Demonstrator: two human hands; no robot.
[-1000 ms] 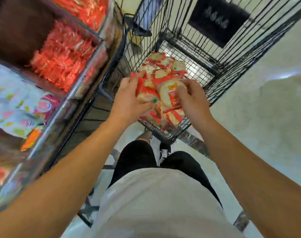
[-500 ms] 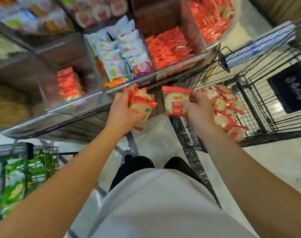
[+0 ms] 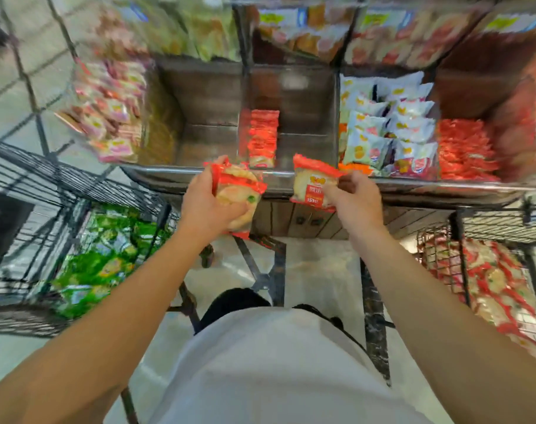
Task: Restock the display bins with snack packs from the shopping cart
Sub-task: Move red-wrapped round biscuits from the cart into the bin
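My left hand [image 3: 210, 203] grips a small stack of red-edged snack packs [image 3: 237, 186] just in front of the display's metal front rail. My right hand [image 3: 351, 197] pinches a single red-and-cream snack pack [image 3: 311, 185] by its right edge, level with the left one. Straight ahead is a display bin [image 3: 306, 117] holding one short row of the same red packs [image 3: 262, 137] along its left wall, the rest of it bare. The wire shopping cart [image 3: 438, 261] with more red packs stands at the lower right.
A bin of white-and-pastel packs [image 3: 389, 123] and a bin of red packs [image 3: 465, 151] lie to the right; a bin of pink packs [image 3: 110, 114] to the left. A second wire cart with green packs [image 3: 101, 258] stands at the left. More stocked bins sit on the tier behind.
Both hands lifted red packs out of the cart and carried them left to the display's front. My view swung from the cart to face the bins; the cart now lies at my right.
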